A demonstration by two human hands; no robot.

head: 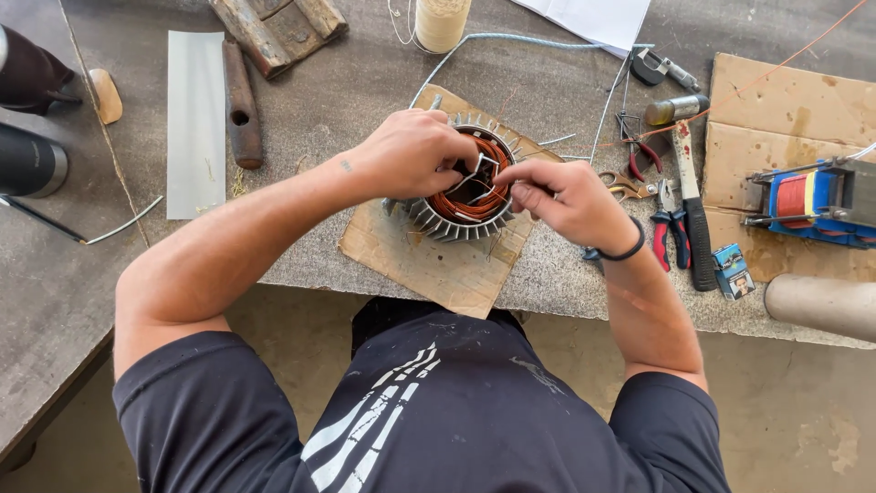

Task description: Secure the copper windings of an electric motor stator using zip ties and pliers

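Grey stone bench (347,91), finned round metal stator with copper windings (464,196) upright on cardboard: left hand (411,151) and right hand (566,196) pinching white slot paper (482,172) at its centre.

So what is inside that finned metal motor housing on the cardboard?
Inside the finned housing sit orange copper windings with pale insulating strips. The left hand and right hand cover the upper part, so that part is hidden.
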